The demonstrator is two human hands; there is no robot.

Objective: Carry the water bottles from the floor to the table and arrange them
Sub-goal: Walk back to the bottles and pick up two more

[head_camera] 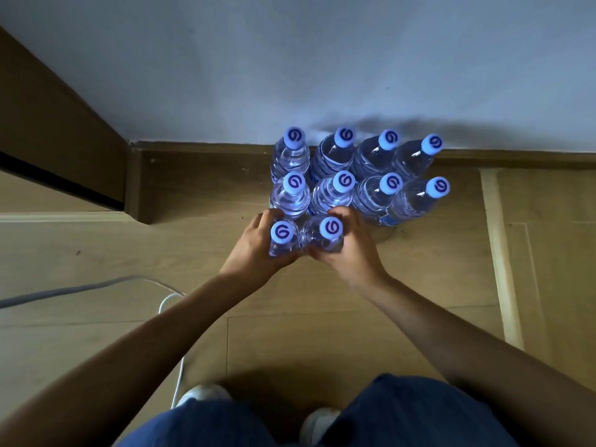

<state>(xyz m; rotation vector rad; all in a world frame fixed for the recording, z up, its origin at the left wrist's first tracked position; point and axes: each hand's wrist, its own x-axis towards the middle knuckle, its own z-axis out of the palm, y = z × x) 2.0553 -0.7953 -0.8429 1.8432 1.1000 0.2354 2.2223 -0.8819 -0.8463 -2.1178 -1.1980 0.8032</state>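
Observation:
Several clear water bottles with pale blue caps stand upright on the wooden floor against the white wall, in rows; one of the back row (343, 137) is near the skirting. In the nearest row stand two bottles. My left hand (254, 250) grips the left front bottle (283, 233) round its shoulder. My right hand (350, 250) grips the right front bottle (330, 228) the same way. Both held bottles touch each other. No table is in view.
A brown skirting board (200, 162) runs along the wall behind the bottles. A dark wooden door frame (48, 130) stands at the left. A grey and a white cable (167, 304) lie on the floor near my left arm. My shoes (200, 395) are at the bottom.

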